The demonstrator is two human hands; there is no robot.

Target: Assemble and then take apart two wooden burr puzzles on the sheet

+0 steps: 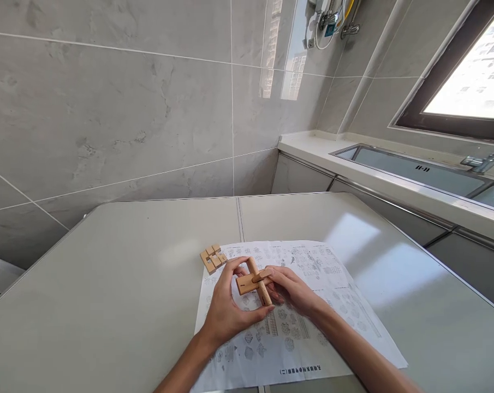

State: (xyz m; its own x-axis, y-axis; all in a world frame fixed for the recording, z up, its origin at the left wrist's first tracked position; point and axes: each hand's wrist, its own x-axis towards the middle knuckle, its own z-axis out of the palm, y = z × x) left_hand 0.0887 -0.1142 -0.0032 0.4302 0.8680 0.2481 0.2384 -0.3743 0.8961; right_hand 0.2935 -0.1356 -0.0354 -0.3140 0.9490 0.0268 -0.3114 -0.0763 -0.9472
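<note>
Between my two hands is a wooden burr puzzle [245, 284], its notched sticks crossing one another above the printed sheet. My left hand [229, 305] grips the long upright stick by its ends, index finger at the top and thumb at the bottom. From the right, my right hand [290, 286] pinches the puzzle's right side, with some fingers hidden behind it. Under both hands lies a large white instruction sheet [312, 327] printed with small puzzle diagrams. Beyond my left hand, a flat group of notched wooden pieces [212, 258] rests at the sheet's far left corner.
The pale table [128, 300] has a seam across it and meets a grey tiled wall [128, 109]. A counter with a sink [418, 169] and tap [486, 161] runs along the right, beneath a window [471, 71]. Pipes and hoses [331, 22] hang in the upper corner.
</note>
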